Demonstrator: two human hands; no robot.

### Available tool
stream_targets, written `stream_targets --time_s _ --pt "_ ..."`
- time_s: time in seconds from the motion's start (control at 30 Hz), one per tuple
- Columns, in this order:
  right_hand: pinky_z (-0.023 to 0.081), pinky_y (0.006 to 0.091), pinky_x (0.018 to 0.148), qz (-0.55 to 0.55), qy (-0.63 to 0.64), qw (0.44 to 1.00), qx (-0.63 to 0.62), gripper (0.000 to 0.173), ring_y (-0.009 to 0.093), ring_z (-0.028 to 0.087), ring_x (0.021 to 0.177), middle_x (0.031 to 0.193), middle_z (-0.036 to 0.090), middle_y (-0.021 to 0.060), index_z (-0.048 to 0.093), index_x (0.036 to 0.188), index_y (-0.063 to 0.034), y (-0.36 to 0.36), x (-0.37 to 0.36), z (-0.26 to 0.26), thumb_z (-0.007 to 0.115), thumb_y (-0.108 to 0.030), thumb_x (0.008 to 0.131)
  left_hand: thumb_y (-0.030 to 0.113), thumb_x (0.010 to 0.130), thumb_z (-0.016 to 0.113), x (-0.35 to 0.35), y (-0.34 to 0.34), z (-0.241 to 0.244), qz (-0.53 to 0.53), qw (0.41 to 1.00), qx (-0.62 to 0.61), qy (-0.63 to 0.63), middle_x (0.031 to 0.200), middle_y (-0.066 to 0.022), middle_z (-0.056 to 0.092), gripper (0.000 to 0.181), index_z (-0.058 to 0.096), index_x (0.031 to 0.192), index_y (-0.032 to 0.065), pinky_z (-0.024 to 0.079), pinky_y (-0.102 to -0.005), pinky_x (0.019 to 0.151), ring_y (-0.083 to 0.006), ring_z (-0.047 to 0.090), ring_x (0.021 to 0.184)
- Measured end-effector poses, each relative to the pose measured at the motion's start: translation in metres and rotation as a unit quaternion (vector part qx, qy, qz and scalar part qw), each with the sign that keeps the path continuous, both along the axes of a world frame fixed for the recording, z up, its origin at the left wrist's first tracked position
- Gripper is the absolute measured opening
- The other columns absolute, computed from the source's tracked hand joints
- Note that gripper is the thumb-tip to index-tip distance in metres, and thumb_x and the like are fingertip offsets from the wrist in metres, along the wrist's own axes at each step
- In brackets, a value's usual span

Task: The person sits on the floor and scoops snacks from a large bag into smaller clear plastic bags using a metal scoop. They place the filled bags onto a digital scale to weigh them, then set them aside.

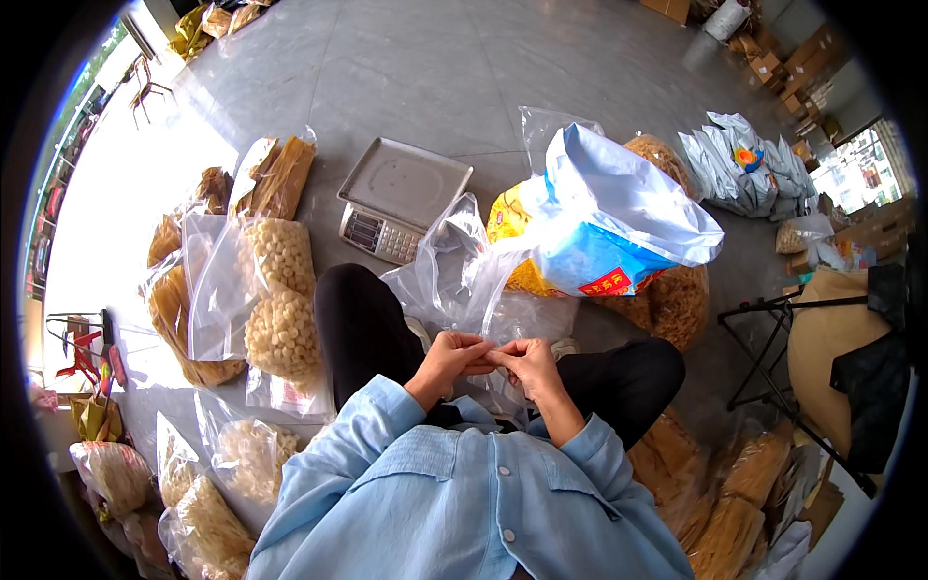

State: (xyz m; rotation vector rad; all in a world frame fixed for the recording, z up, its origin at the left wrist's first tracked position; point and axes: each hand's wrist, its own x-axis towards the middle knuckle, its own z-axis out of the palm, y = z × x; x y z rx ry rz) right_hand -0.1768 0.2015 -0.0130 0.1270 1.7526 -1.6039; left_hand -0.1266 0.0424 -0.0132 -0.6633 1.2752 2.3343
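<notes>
My left hand [448,362] and my right hand [534,367] meet between my knees, fingertips pinched together on the edge of a clear plastic bag [464,286]. The bag's thin film spreads forward over the floor and also hangs below my fingers. What is inside its lower part cannot be made out. Just ahead and to the right stands a large woven sack [602,243], white inside, blue and yellow outside, with its mouth gaping. A digital weighing scale [402,185] with a flat metal pan and keypad lies ahead, slightly left.
Bags of pale round dried pieces [281,319] and long brown dried sheets [279,174] lie at left. Bags of brown dried food [678,304] lie behind the sack. White sacks [754,170], a folding chair [819,355] and wrapped bundles [739,500] stand or lie right.
</notes>
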Motion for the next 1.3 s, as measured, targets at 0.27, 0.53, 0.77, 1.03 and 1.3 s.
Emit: stream_targets --time_s 0.27,0.53,0.77,1.03,1.3 --pt "0.033 0.0185 0.039 0.015 0.047 0.998 0.024 0.016 0.006 0.046 0.044 0.06 0.059 0.0031 0.066 0.076 0.0022 -0.002 0.005 -0.003 0.072 -0.013 0.074 0.012 0.085 0.057 -0.001 -0.001 -0.008 -0.031 0.998 -0.045 0.015 0.086 -0.015 0.064 0.025 0.06 0.097 -0.01 0.056 -0.0274 0.068 -0.0211 0.066 0.076" --pt "0.033 0.0191 0.041 0.002 -0.038 0.998 -0.043 0.011 0.005 0.046 0.046 0.063 0.059 0.0017 0.064 0.077 -0.0006 0.002 0.002 -0.006 0.067 -0.011 0.078 0.009 0.084 0.058 0.0 0.0 0.0 -0.031 0.997 -0.057 0.045 0.086 -0.0115 0.064 0.02 0.061 0.095 -0.0073 0.054 -0.0255 0.072 -0.0154 0.064 0.076" --pt "0.035 0.0193 0.047 -0.005 0.252 0.968 0.014 0.015 0.003 0.048 0.055 0.065 0.057 -0.0014 0.058 0.077 -0.0004 -0.006 0.019 -0.008 0.057 -0.013 0.086 0.002 0.078 0.055 -0.005 0.0 -0.013 -0.066 0.982 -0.146 0.098 0.079 -0.0099 0.064 0.014 0.062 0.087 -0.0068 0.054 -0.024 0.064 -0.0143 0.063 0.069" --pt "0.029 0.0173 0.041 -0.271 0.239 0.92 -0.154 0.013 0.003 0.036 0.048 0.065 0.045 -0.0024 0.052 0.084 -0.0074 0.047 -0.029 0.084 0.051 -0.018 0.091 0.005 0.075 0.05 -0.005 -0.049 -0.053 0.135 0.962 -0.238 -0.014 0.062 -0.0082 0.057 0.011 0.059 0.073 -0.0021 0.05 -0.0271 0.045 -0.0167 0.058 0.05" --pt "0.04 0.0296 0.048 -0.045 0.493 0.851 0.178 0.013 0.017 0.052 0.051 0.059 0.051 0.0086 0.05 0.076 -0.0016 0.052 -0.033 0.078 0.061 -0.007 0.081 0.008 0.089 0.045 -0.023 -0.013 -0.019 0.201 0.968 0.151 -0.008 0.072 -0.0045 0.055 0.009 0.052 0.084 0.0053 0.051 -0.0323 0.072 -0.019 0.06 0.073"
